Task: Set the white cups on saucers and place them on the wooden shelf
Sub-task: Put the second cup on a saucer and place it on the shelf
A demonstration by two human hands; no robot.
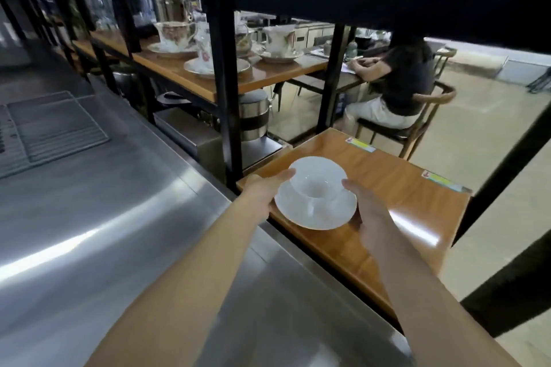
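A white cup [316,178] sits upright on a white saucer [316,214], and the pair is over the near left part of the wooden shelf [396,188]. My left hand [265,191] grips the saucer's left rim, thumb against the cup's edge. My right hand [368,211] holds the saucer's right rim, fingertips touching the cup. Whether the saucer rests on the wood or hovers just above it I cannot tell.
A steel counter [125,217] with a drain grille [50,125] lies to the left. A black frame post [226,92] rises just left of the shelf. Patterned cups on saucers [176,39] stand on a farther shelf. A seated person [399,80] is beyond.
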